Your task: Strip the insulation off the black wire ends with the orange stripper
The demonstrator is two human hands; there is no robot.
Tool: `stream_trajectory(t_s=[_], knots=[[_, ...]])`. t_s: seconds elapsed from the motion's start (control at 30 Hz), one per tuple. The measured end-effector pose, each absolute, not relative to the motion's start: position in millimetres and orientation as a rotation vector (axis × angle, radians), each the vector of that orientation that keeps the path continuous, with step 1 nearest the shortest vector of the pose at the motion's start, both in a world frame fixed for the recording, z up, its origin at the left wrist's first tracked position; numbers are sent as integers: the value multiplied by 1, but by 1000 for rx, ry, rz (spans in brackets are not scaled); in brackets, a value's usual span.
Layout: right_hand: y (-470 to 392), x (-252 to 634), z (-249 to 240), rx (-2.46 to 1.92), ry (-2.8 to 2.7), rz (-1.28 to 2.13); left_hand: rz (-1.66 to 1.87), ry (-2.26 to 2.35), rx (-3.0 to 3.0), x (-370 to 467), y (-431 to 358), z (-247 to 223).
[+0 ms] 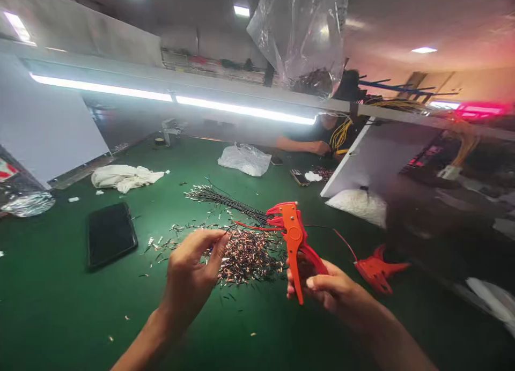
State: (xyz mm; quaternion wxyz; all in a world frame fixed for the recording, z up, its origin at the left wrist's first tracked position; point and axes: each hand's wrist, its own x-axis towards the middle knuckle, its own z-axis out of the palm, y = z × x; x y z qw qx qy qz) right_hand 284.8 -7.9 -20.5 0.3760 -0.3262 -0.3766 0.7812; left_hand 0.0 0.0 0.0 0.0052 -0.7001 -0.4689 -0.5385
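My right hand (328,285) is wrapped round the handles of an orange and red wire stripper (294,234), its jaws pointing up and left. My left hand (195,264) is closed in a pinch at the left edge of the scrap heap; what lies between its fingertips is too small to make out. The heap of short wire scraps (251,256) spreads under and between my hands. Behind it, a bundle of black wires (231,200) with pale ends reaches toward the stripper's jaws. A red wire (257,228) runs left from the tool.
On the green table (60,306) are a black phone (111,235), a white cloth (125,177), a clear plastic bag (244,160), a white bag (358,206) and another red tool (380,269). A person's arm (301,145) rests across the table.
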Motion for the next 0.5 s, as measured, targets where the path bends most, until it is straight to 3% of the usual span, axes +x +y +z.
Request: stream_trajectory(t_s=[0.27, 0.5], knots=[[-5, 240, -47, -516, -959, 2096, -1702, -1206, -2103, 2, -9, -21], [-12, 226, -55, -327, -751, 2388, -1833, -1159, -2162, -3, -19, -14]])
